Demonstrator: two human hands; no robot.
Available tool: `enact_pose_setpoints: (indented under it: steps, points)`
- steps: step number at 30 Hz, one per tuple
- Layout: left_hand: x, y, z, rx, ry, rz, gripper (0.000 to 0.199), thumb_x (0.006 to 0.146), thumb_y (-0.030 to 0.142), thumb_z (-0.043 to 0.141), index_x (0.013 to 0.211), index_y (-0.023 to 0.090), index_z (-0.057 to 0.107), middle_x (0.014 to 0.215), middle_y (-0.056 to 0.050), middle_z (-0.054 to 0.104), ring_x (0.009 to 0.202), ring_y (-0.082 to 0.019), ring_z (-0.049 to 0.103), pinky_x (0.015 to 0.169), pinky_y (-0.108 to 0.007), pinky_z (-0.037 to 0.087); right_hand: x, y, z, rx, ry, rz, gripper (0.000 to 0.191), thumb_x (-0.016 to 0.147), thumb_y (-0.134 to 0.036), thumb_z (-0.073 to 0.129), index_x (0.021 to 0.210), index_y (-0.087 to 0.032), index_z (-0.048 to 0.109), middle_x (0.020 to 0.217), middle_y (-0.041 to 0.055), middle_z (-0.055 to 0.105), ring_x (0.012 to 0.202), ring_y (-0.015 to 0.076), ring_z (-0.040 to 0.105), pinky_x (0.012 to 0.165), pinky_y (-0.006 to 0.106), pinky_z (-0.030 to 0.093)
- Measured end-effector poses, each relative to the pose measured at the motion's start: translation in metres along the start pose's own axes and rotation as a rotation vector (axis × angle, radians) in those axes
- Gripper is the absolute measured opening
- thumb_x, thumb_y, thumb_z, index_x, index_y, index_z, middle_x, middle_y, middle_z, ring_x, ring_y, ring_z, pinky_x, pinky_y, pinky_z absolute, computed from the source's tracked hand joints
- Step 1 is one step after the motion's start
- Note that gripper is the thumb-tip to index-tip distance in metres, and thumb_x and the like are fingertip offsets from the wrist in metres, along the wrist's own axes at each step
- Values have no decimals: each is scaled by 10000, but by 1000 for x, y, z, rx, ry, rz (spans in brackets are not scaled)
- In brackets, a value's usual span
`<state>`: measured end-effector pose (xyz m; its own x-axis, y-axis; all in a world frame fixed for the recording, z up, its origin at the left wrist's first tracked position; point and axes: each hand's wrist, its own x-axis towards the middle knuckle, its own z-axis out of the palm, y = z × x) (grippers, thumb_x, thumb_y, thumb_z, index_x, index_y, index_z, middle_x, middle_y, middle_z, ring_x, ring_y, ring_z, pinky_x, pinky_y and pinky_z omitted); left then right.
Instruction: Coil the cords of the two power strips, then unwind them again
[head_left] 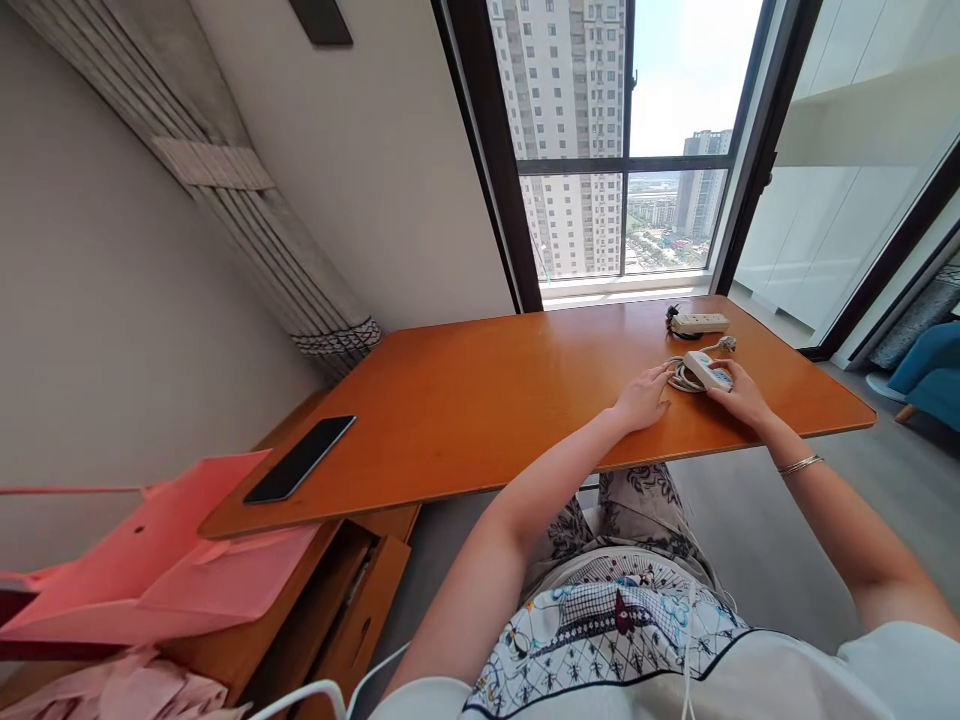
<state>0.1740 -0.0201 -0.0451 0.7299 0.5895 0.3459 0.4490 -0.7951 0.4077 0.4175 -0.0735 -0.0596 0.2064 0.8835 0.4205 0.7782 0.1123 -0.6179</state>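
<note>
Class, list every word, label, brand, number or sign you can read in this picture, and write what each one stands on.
No text can be read.
White power strip: small blue marks, too small to make out.
Cream power strip: nothing legible.
Black tablet-like slab: no lettering visible.
Patterned clothing: drawings, no legible words.

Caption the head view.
Left hand beside coiled pale cord, right hand on white oblong power strip, atop orange wooden table.
</note>
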Motion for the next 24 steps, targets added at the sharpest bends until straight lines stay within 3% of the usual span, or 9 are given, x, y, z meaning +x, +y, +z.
enact_pose_setpoints:
  steps: [3, 6, 10, 12, 15, 17, 20, 24]
  points:
    - [-1, -5, 1, 12, 25, 31, 581, 848, 217, 647, 1407, 121, 518, 1587, -198, 411, 1490, -298, 387, 1243, -462, 318, -9, -21, 10, 60, -63, -13, 505, 709, -386, 636, 1191, -236, 603, 1286, 108, 672, 1128, 339, 646, 978, 505, 514]
    - [-12, -12, 2, -3, 61, 51, 334, 898, 304, 630, 1209, 184, 654, 1553, -145, 454, 1485, -284, 384, 1247, -462, 310, -18, -40, 20, 161, -150, -39, 480, 748, -386, 620, 1208, -254, 579, 1276, 76, 675, 1077, 295, 659, 936, 454, 533]
    - [-17, -21, 4, -109, 175, -167, 205, 963, 308, 541, 964, 168, 691, 1463, -157, 495, 1445, -274, 420, 1216, -428, 344, -23, -57, 29, 231, -223, -71, 497, 762, -369, 622, 1239, -245, 556, 1294, 76, 664, 1020, 265, 664, 895, 418, 540]
    - [-11, -23, 4, -159, 232, -345, 135, 897, 276, 639, 962, 158, 655, 1354, -178, 540, 1346, -279, 509, 1151, -412, 407, -23, -61, 29, 227, -230, -64, 499, 756, -356, 630, 1235, -236, 561, 1294, 87, 666, 1041, 276, 660, 905, 423, 536]
    - [0, -24, -1, -189, 232, -524, 386, 733, 211, 786, 1059, 168, 582, 1191, -149, 615, 1155, -278, 604, 1015, -395, 483, -20, -64, 25, 247, -243, -78, 483, 762, -357, 635, 1226, -240, 570, 1258, 82, 687, 1067, 281, 659, 910, 416, 538]
    - [6, -24, -6, -195, 167, -555, 463, 704, 169, 787, 1105, 168, 556, 1122, -133, 658, 1057, -271, 632, 929, -376, 504, -17, -63, 21, 284, -257, -82, 478, 766, -362, 635, 1225, -244, 569, 1232, 72, 697, 1061, 276, 662, 902, 410, 545]
    - [9, -24, -13, -174, 95, -538, 385, 736, 104, 724, 1089, 161, 580, 1058, -129, 709, 964, -257, 657, 852, -352, 507, -13, -60, 14, 355, -255, -56, 463, 749, -337, 617, 1199, -235, 572, 1218, 63, 697, 1055, 269, 662, 917, 412, 544]
    - [6, -23, -15, -141, 135, -524, 190, 842, 113, 625, 1024, 164, 635, 1033, -135, 740, 942, -243, 675, 851, -346, 502, -12, -55, 8, 351, -223, -51, 420, 729, -298, 580, 1143, -225, 590, 1195, 69, 697, 1014, 279, 655, 909, 432, 538]
